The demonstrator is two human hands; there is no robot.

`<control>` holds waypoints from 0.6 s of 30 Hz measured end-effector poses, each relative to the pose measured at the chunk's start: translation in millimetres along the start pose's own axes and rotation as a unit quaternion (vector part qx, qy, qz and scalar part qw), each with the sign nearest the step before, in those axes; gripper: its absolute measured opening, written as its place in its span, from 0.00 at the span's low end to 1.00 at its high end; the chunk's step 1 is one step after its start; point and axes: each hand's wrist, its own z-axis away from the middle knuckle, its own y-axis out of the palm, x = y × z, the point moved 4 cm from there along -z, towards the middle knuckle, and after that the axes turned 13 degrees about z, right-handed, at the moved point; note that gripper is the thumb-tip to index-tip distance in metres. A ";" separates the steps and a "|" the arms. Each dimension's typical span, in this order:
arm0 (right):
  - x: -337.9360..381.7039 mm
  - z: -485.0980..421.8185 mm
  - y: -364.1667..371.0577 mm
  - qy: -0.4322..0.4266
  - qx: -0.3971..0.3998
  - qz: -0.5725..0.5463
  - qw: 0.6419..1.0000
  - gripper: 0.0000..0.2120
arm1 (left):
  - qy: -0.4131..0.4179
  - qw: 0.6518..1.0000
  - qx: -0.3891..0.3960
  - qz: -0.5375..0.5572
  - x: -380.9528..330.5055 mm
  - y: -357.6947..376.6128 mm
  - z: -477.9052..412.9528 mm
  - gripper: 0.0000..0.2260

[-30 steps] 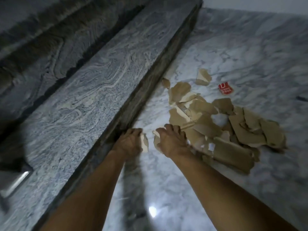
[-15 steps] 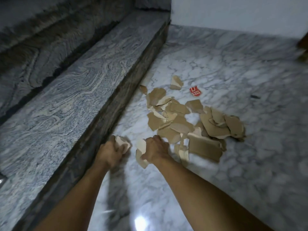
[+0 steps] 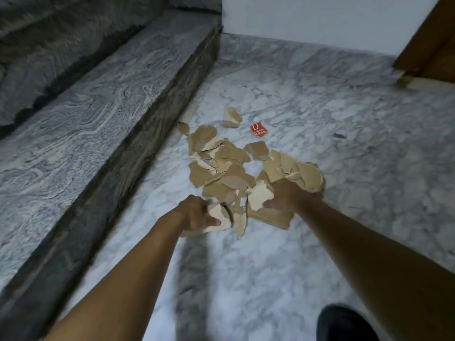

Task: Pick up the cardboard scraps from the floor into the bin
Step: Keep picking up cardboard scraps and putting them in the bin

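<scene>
Two scraps in hand, little else done, judging by the floor [image 3: 344, 193]. Grips a pale piece [image 3: 219, 217] in the left hand [image 3: 197, 212], fingers curled round it; clutches a second pale piece [image 3: 259, 194] in the right hand [image 3: 288, 195], thumb at its lower edge. Leaves the bulk of the cardboard scraps [image 3: 229, 168] spread on the floor just beyond and between both hands, one stray piece [image 3: 231, 118] and a red label [image 3: 258, 130] farther ahead. Shows no bin anywhere, so nothing confirmably binned. Remaining, probably: many more gathers, then a carry.
</scene>
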 end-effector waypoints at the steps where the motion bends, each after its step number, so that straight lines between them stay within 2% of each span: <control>1: 0.1 0.5 11.2 -0.006 -0.009 0.007 1.000 0.36 | -0.017 0.997 -0.003 -0.069 0.3 6.2 -1.1 0.27; 2: 1.0 2.6 19.2 -0.007 -0.030 0.008 1.000 0.36 | -0.033 0.992 -0.015 -0.121 1.0 11.1 1.0 0.26; 4: 3.9 5.2 30.7 -0.008 -0.086 -0.006 0.996 0.38 | -0.059 0.986 -0.062 -0.147 9.8 17.5 6.6 0.25; 7: 5.2 5.3 36.7 0.009 -0.112 -0.073 0.991 0.41 | -0.048 0.990 -0.101 -0.085 19.0 20.8 12.5 0.22; 10: 0.9 1.2 38.2 0.048 -0.061 -0.150 0.986 0.47 | -0.065 0.989 -0.127 0.026 27.9 18.4 13.0 0.24; 12: -0.7 -1.1 36.3 0.042 -0.031 -0.160 0.986 0.49 | -0.078 0.986 -0.133 0.056 32.3 17.8 13.4 0.27; 18: -13.3 -6.8 24.1 0.000 0.073 -0.137 0.988 0.42 | -0.077 0.990 -0.099 0.056 45.6 20.3 9.0 0.28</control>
